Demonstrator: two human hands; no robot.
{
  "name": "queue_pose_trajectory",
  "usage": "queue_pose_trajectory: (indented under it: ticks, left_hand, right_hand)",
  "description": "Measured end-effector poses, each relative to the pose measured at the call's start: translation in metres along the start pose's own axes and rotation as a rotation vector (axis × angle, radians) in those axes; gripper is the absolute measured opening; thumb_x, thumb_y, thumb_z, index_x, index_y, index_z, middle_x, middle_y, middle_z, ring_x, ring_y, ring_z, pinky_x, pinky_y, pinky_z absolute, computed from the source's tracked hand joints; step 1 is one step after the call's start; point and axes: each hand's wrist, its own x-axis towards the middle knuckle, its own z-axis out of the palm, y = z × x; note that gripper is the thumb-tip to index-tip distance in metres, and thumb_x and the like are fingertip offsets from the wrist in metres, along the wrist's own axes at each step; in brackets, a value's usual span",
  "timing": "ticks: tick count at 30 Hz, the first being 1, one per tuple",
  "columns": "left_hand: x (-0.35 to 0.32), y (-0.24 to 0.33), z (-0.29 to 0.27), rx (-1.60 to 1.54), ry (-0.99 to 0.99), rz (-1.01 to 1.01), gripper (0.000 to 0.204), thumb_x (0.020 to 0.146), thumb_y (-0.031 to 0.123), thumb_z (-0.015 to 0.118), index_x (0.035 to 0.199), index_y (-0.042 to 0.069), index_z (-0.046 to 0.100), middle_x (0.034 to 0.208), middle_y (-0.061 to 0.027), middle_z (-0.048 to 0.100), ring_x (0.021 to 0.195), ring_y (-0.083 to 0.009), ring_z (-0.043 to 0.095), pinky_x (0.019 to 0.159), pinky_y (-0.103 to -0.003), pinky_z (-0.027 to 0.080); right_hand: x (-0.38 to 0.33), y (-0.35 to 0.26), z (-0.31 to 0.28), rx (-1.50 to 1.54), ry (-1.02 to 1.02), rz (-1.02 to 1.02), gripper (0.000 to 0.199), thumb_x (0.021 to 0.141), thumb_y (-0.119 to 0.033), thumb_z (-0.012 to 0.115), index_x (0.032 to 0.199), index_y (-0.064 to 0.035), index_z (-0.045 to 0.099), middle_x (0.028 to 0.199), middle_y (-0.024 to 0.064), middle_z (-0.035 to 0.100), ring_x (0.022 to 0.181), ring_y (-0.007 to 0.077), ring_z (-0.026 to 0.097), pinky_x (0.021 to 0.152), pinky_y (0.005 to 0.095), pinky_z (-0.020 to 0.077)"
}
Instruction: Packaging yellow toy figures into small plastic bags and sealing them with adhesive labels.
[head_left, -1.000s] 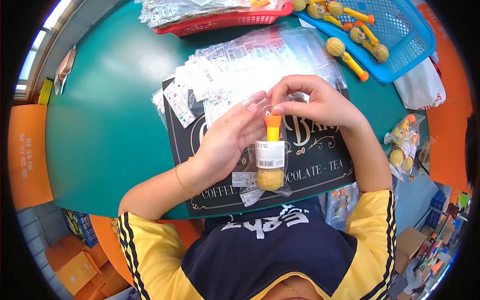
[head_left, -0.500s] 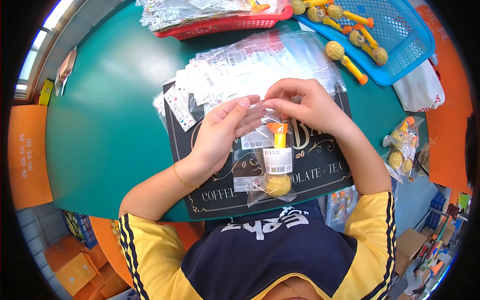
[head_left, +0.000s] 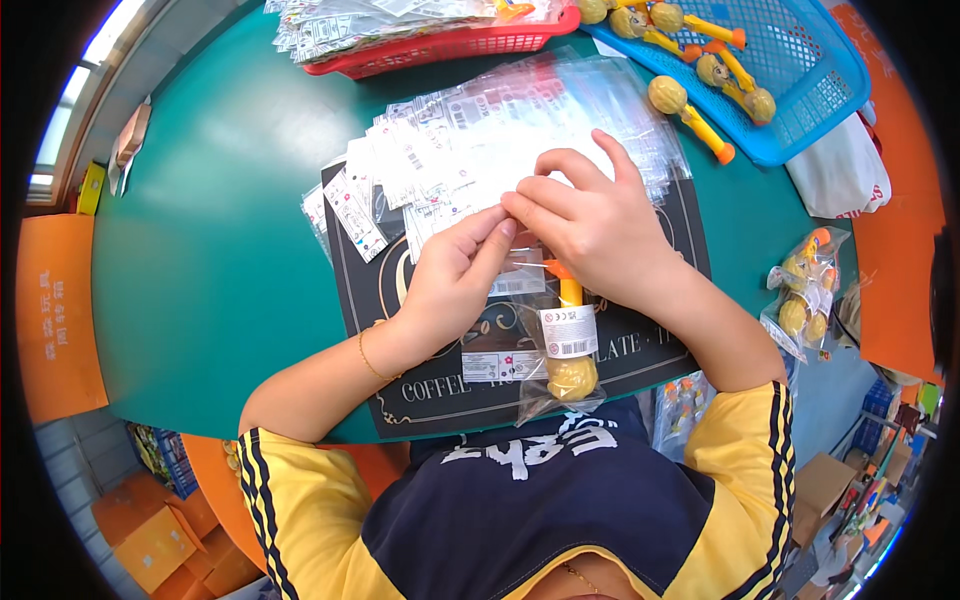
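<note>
In front of me, a clear plastic bag (head_left: 535,400) lies on a black printed mat (head_left: 430,405). Inside it is a yellow doll-headed toy (head_left: 572,378) with a yellow handle, an orange tip and a white label (head_left: 568,331) round its middle. My left hand (head_left: 455,268) pinches the bag's top edge, thumb against fingers. From the right, my right hand (head_left: 600,225) pinches the same edge, its fingertips meeting the left ones; its other fingers are raised. Both hands partly hide the bag's top. Another small printed packet (head_left: 497,367) lies beside or under the bag.
Flat clear bags with printed headers (head_left: 480,140) spread beyond my hands. Behind them stands a red basket (head_left: 450,55) of packaging. A blue basket (head_left: 800,125) holds several similar toys at the far right; a loose toy (head_left: 690,118) lies beside it. Bagged toys (head_left: 805,290) rest at the table's right edge.
My left fingers, earlier stretched out, have closed into a pinch on the bag's top. My right hand has turned over it, fingers raised. The bagged toy has shifted slightly right.
</note>
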Motion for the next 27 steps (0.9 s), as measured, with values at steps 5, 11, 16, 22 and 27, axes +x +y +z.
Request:
queue_pose_trajectory:
  ticks: [5, 11, 16, 22, 27]
  left_hand:
    - [0.001, -0.001, 0.000, 0.048, -0.046, 0.019, 0.032, 0.098, 0.014, 0.041, 0.122, -0.006, 0.049, 0.109, -0.0097, 0.059, 0.095, -0.0110, 0.059, 0.084, -0.025, 0.051]
    - [0.002, 0.000, -0.003, 0.013, -0.056, -0.015, 0.032, 0.098, 0.013, 0.041, 0.122, -0.006, 0.050, 0.112, -0.0108, 0.059, 0.098, -0.0138, 0.059, 0.083, -0.025, 0.050]
    - [-0.002, -0.004, 0.001, -0.047, -0.098, 0.012, 0.033, 0.098, 0.014, 0.041, 0.124, -0.005, 0.048, 0.124, -0.0147, 0.054, 0.114, -0.0212, 0.053, 0.090, -0.030, 0.047]
    - [0.002, 0.004, -0.001, -0.254, -0.029, -0.034, 0.035, 0.099, 0.019, 0.038, 0.125, -0.003, 0.046, 0.124, -0.0159, 0.053, 0.116, -0.0218, 0.052, 0.094, -0.032, 0.045]
    - [0.004, -0.001, -0.010, -0.408, -0.017, -0.052, 0.031, 0.099, 0.017, 0.037, 0.122, -0.002, 0.046, 0.124, -0.0156, 0.052, 0.116, -0.0243, 0.051, 0.099, -0.034, 0.042]
  right_hand:
    - [0.003, -0.001, -0.003, 0.009, -0.040, 0.019, 0.020, 0.072, -0.018, 0.063, 0.091, -0.0115, 0.062, 0.090, -0.0023, 0.059, 0.100, 0.0168, 0.055, 0.097, 0.0537, 0.0319]
    - [0.004, 0.004, 0.010, 0.192, 0.020, 0.151, 0.014, 0.075, -0.014, 0.064, 0.088, -0.0097, 0.060, 0.089, 0.0011, 0.059, 0.097, 0.0205, 0.056, 0.095, 0.0511, 0.0345]
    - [0.003, 0.048, 0.022, 0.258, 0.208, 0.410, 0.010, 0.083, -0.011, 0.059, 0.088, -0.0041, 0.063, 0.083, 0.0085, 0.061, 0.082, 0.0257, 0.059, 0.079, 0.0326, 0.0456]
    - [-0.020, 0.101, -0.019, 0.441, 0.512, 0.720, 0.019, 0.091, -0.015, 0.056, 0.099, 0.0008, 0.062, 0.085, 0.0026, 0.060, 0.080, 0.0091, 0.055, 0.074, 0.0230, 0.0439]
    - [-0.072, 0.064, -0.082, 0.799, 0.612, 0.977, 0.018, 0.092, -0.014, 0.053, 0.099, 0.0005, 0.061, 0.084, 0.0030, 0.058, 0.078, 0.0109, 0.053, 0.076, 0.0239, 0.0411]
